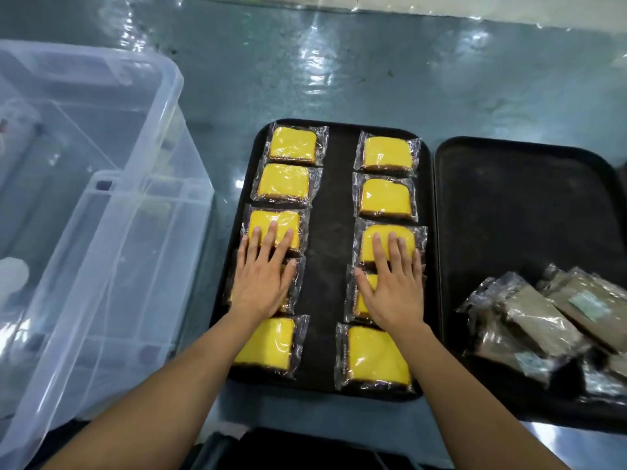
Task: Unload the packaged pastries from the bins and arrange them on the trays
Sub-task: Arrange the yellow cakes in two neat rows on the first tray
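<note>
Both flat hands hide most of the fourth-row yellow cakes (361,301): left hand (263,279) and right hand (393,286) press with fingers straight, gripping nothing. The left tray (334,252) keeps a bare middle strip (brown packets (543,320) are cut off at right).

A glossy blue-grey worktop (339,69) fills the scene — wet-looking, streaked with white glare. Along its far edge runs a pale cream strip (475,8) — too blurred to identify.
</note>
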Demonstrator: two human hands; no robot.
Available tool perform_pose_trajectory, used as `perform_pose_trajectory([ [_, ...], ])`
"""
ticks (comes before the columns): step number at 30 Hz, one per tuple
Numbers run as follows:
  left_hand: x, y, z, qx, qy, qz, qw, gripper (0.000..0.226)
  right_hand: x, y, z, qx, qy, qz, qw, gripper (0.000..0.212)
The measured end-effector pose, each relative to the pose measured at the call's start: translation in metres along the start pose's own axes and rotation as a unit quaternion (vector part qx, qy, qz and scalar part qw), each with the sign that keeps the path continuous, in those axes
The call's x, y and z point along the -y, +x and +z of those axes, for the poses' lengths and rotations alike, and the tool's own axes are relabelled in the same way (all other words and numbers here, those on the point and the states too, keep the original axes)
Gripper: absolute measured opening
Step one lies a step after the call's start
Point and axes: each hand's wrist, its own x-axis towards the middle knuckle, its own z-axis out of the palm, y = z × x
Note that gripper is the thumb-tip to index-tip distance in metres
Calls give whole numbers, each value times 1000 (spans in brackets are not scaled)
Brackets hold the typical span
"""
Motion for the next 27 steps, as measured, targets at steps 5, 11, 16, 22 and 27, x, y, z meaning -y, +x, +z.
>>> perform_pose_trajectory([
  [5,1,1,1,-15,-8,-6,1000,60,1,5,0,2,0,-6,1000,77],
  [11,-1,-4,-4,-24,-1,5,1000,59,0,3,-2,-9,5,-15,1000,75],
  [16,-9,-52,-12,-54,5,19,998,57,7,-46,-10,-37,63,-15,997,70],
  [22,-2,-121,9,-32,24,31,999,59,9,-108,12,-31,46,-56,997,70],
  [27,-5,-120,10,1,31,29,999,60,6,-98,14,-20,30,-59,998,69],
])
